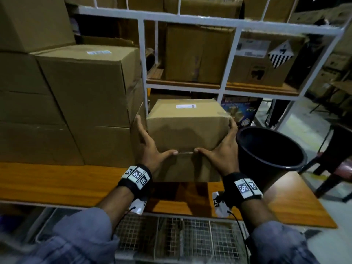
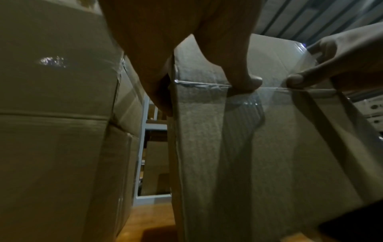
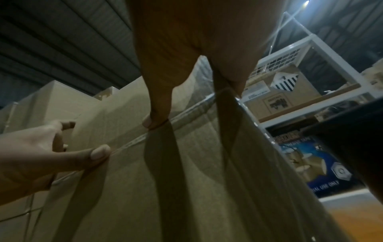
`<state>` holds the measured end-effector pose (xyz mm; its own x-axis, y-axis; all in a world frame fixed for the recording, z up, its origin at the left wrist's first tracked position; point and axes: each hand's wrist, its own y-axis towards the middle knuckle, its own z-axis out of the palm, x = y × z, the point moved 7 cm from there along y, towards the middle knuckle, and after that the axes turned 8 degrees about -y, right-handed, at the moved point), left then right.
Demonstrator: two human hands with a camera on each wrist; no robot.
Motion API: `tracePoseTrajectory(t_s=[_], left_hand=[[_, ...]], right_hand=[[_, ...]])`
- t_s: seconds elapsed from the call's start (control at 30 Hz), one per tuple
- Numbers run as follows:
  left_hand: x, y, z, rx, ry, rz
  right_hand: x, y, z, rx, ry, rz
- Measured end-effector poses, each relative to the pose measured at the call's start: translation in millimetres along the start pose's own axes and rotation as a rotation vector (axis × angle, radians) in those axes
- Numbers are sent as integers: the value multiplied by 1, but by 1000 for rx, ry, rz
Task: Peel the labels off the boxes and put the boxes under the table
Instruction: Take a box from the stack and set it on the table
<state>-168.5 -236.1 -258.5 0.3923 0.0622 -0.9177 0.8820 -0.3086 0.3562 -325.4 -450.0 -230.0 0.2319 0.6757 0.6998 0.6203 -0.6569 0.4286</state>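
Observation:
A brown cardboard box [image 1: 187, 134] with a small white label [image 1: 185, 106] on its top stands at the middle of the wooden table [image 1: 57, 181]. My left hand [image 1: 150, 147] presses its left side with straight fingers, thumb on the taped front seam. My right hand [image 1: 223, 149] presses the right side the same way. In the left wrist view the left thumb [image 2: 248, 81] and the right thumb [image 2: 296, 80] nearly meet on the box [image 2: 269, 155]. The right wrist view shows the box front [image 3: 186, 180] and the left hand [image 3: 31, 155].
Larger stacked boxes [image 1: 85, 92] crowd the table close to the left of the held box. A black bucket [image 1: 270, 149] stands just to its right. Behind is a white rack [image 1: 190, 20] with more boxes. Wire mesh [image 1: 181, 235] lies below the table's front edge.

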Motion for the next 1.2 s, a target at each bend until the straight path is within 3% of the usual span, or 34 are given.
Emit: tracePoseTrajectory(t_s=[0.1, 0.23, 0.33, 0.53, 0.67, 0.8, 0.9, 1.0, 1.1, 1.2], left_hand=[[28, -4, 6, -5, 124, -10], [57, -7, 13, 95, 174, -43], [68, -14, 20, 161, 178, -44], [103, -21, 24, 216, 250, -50], [73, -17, 4, 77, 231, 93], [40, 22, 3, -1, 286, 214], [24, 48, 18, 16, 423, 173], [44, 62, 35, 159, 432, -41], [53, 68, 39, 222, 391, -70], [46, 71, 32, 177, 538, -25]], right_hand=[[-12, -8, 15, 34, -46, -14], [-35, -17, 30, 91, -131, 27], [-56, -28, 35, 73, -166, 110], [-78, -42, 41, 63, -201, 132], [-64, -39, 31, 41, -234, 60], [-36, -13, 19, -48, -521, 7], [-21, 7, 40, 128, -674, 8], [-28, 6, 64, 362, -759, 126], [-26, 3, 66, 345, -743, 150], [-15, 0, 65, 304, -806, 140]])
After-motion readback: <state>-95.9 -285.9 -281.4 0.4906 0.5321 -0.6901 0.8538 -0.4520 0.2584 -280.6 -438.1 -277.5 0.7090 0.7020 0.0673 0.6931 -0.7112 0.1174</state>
